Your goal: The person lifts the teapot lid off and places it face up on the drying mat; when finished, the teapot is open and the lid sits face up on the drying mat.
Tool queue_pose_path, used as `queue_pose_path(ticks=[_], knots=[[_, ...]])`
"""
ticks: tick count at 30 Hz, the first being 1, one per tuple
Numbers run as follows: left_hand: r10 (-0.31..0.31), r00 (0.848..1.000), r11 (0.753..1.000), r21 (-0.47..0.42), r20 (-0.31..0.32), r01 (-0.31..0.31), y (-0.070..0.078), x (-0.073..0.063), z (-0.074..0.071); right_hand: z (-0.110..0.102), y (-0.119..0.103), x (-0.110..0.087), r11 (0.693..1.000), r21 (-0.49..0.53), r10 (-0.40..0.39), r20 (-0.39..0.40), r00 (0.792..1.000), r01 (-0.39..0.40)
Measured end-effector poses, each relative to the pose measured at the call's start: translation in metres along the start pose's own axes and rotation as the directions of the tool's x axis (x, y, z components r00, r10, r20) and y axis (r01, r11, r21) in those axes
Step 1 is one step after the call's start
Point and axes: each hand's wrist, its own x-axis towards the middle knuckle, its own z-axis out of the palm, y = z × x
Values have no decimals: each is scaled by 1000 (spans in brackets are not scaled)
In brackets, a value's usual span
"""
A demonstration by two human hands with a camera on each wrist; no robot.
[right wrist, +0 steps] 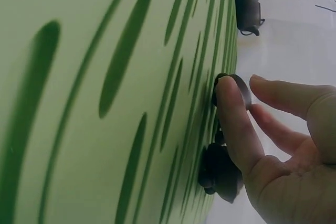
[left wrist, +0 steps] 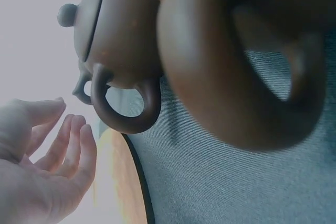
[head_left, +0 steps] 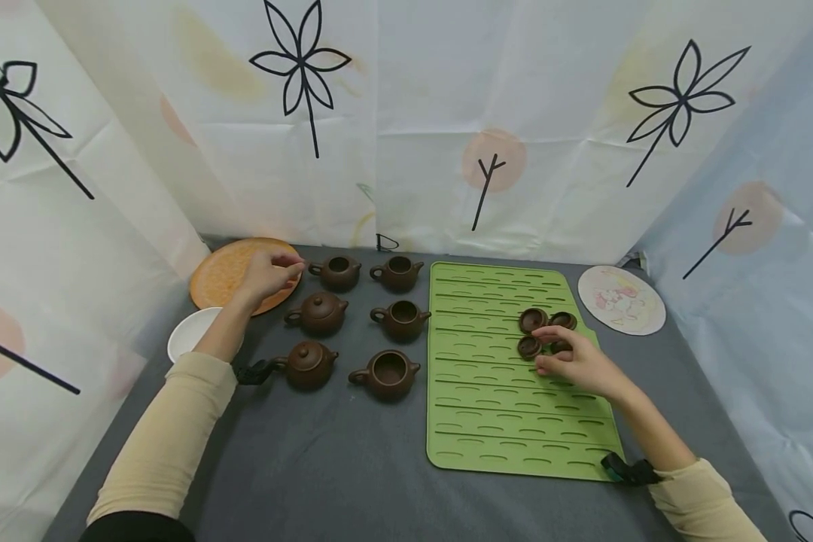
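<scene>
My left hand (head_left: 267,275) hovers over the orange round mat, its fingertips close to the handle of a lidless brown clay teapot (head_left: 339,272) in the back row. In the left wrist view its thumb and fingers are apart with nothing between them. Nearer stand two lidded teapots, one in the middle (head_left: 321,313) and one in front (head_left: 308,366). On the green mat (head_left: 474,421), my right hand (head_left: 579,363) reaches around a small brown lid (head_left: 530,347), thumb and fingers spread at its edge. More small lids (head_left: 533,320) lie beside it, one partly hidden by the fingers.
Another column of lidless teapots (head_left: 389,375) stands between the lidded ones and the green mat. A white bowl (head_left: 191,331) sits under the left forearm, by the orange round mat (head_left: 210,271). At the back right lies a pale oval mat (head_left: 621,299). Patterned curtains (head_left: 420,90) enclose the table.
</scene>
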Motion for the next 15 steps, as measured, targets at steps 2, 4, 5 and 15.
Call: queue_pose_path(ticks=[2,4,5,15], knots=[[-7,1000,1000,-9,0,7,-1,-2,-2,-1,-2,-2,1000,-10,-3,0,1000,3],[-12,1000,1000,-19,0,12,-1,-5,-4,-2,-4,-5,1000,-27,-6,-3,1000,6],[-16,1000,1000,-21,-1,16,-1,-7,-5,-3,-5,-6,999,-34,-5,-5,1000,5],[-29,996,1000,4,82,29,2,-25,-11,-10,-16,-13,996,-77,-45,-26,999,42]])
